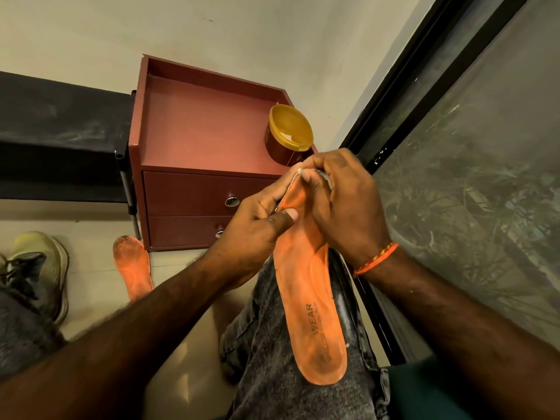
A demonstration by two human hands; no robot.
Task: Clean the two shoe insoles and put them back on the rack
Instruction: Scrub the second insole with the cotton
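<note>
Both hands hold one orange insole (309,298) at its far end, above the knee: the left hand (257,219) pinches its edge with the thumb on top, and the right hand (342,201) is curled around the tip, with something small and grey in its fingers. The second insole (133,268) lies on the floor (91,286), well to the left of the left hand, and a gold tub (288,134) stands on the red drawer unit (197,131) just beyond the hands.

left hand (257,219): fingers curled, thumb pressed flat, gripping
right hand (342,204): fingers curled tight, pinching
forearms: both reaching forward, converging
</note>
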